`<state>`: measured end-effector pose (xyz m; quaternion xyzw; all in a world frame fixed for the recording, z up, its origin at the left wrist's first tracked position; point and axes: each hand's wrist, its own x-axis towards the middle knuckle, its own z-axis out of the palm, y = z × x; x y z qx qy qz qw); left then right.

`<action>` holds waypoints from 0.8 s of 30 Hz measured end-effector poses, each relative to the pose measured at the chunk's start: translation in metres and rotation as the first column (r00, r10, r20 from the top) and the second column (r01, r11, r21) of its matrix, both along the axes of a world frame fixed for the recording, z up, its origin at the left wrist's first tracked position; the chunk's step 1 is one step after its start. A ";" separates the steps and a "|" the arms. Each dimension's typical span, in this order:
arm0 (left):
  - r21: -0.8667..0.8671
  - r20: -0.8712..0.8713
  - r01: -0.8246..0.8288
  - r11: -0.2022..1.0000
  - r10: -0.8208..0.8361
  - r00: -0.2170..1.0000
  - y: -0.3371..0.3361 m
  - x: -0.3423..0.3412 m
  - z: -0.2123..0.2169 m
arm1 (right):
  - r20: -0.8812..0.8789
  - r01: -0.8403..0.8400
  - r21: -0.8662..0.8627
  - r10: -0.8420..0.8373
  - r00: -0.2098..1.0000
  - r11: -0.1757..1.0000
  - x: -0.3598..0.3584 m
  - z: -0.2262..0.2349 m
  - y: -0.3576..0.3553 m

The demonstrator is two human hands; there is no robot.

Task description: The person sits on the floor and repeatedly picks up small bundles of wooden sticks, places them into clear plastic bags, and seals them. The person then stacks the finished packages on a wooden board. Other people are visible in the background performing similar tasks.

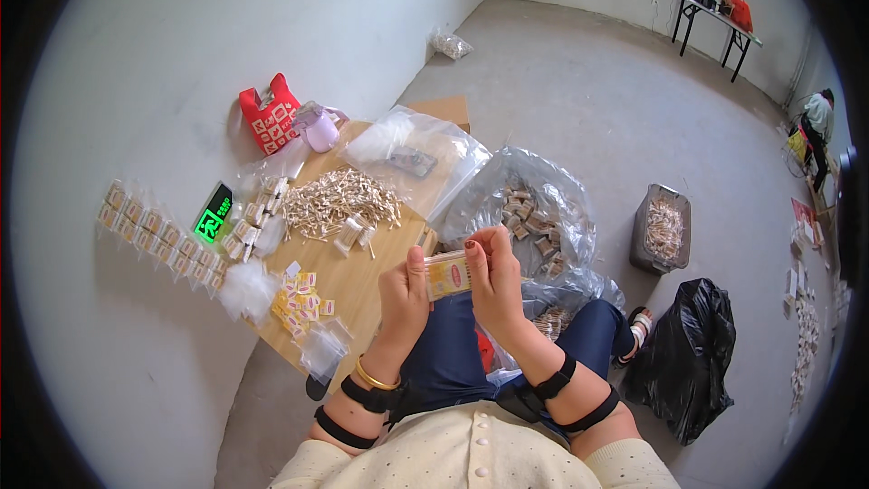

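Holding the pack (447, 275) above our lap, beside the table's (367, 282) right edge, we have it gripped at both ends: the left hand (405, 294) closes its fingers on the left end, thumb along the side, and the right hand (496, 282) grasps the right end, its thumb by the upper corner. We judge it very light, thin-skinned and a little slippery, with some give; squeezed hard across the middle it could crease or bend, so the two short ends seem our best hold, with a soft pinch. Now the containers, from the left: against the wall we see a slanting row of small filled packs (161, 231) in clear plastic. Next comes a red bag (269, 118), whose inside we cannot see, then a pile of yellow-and-white cards (299, 303) lying loose near some flat clear sleeves (324, 349). A lilac jug (317, 129) stands at the table's far side, and we cannot tell what it holds. Loose swabs (339, 202) lie heaped in the open on the tabletop. Right of the table, a big clear bag (471, 204) gapes, with many small bundles inside. Farther right, a grey bin (654, 262) is well filled with swabs, and beside it slumps a black bag (692, 353), its contents hidden.
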<state>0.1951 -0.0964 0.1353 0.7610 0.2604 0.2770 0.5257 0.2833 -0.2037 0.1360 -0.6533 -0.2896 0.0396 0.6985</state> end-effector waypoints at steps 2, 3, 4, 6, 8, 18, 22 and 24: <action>0.130 0.032 -0.003 0.992 -0.002 0.999 0.003 0.000 -0.005 | 0.010 0.019 -0.015 -0.019 1.000 1.000 0.001 -0.001 0.001; 0.225 0.062 -0.022 0.974 0.008 0.998 0.006 0.002 -0.010 | 0.018 0.021 -0.027 -0.021 1.000 0.999 0.002 -0.004 0.001; 0.318 0.092 -0.044 0.947 0.015 0.996 0.007 0.002 -0.013 | 0.026 0.023 -0.038 -0.022 0.999 0.999 0.002 -0.005 0.001; 0.319 0.091 -0.060 0.946 0.032 0.995 0.007 0.004 -0.014 | 0.009 0.007 -0.018 -0.006 1.000 1.000 0.000 -0.005 0.002; 0.339 0.112 -0.087 0.937 0.052 0.992 0.008 0.006 -0.015 | -0.012 -0.010 -0.009 0.010 1.000 1.000 -0.002 -0.005 0.003; -0.327 0.436 0.102 0.939 0.054 0.898 -0.007 0.016 -0.012 | -0.190 -0.028 0.133 0.053 0.980 0.991 0.003 -0.019 0.009; -0.253 0.281 0.122 0.960 -0.047 0.959 0.001 0.012 -0.001 | -0.186 -0.024 0.105 0.043 0.982 0.994 0.008 -0.016 0.005; -0.123 0.260 0.081 0.989 -0.047 0.964 0.006 0.017 -0.004 | -0.154 -0.003 0.090 0.017 0.988 0.996 0.012 -0.016 0.005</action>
